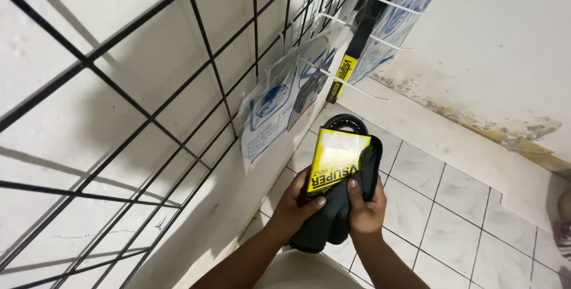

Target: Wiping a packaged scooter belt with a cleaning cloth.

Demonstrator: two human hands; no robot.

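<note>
Holding a looped black belt point(336, 206) with a yellow card sleeve point(335, 159) round it, both hands are clamped on the bundle at the centre of the view: the left hand point(295, 206) grips it from 9 o'clock with the thumb lying across the lower edge of the sleeve, and the right hand point(366, 207) closes on it from 3 o'clock, thumb pressed just under the sleeve. The belt hangs in the air above the tiled floor point(452, 200), touching nothing else, with a rounded loop showing past the sleeve at 12 o'clock. Towards 12 o'clock from the hands, near but apart, clear printed bags point(273, 110) hang from white hooks point(351, 84) on a black wire grid point(148, 116) that covers the wall from 9 to 12 o'clock; another belt with a yellow sleeve point(351, 63) hangs among them. I judge the step in hand to be gathering and straightening the packed belt in both hands. A next move would call for keeping the folded loops together and the sleeve from sliding; the hooks are thin and crowded, so any reach there needs a careful line.
</note>
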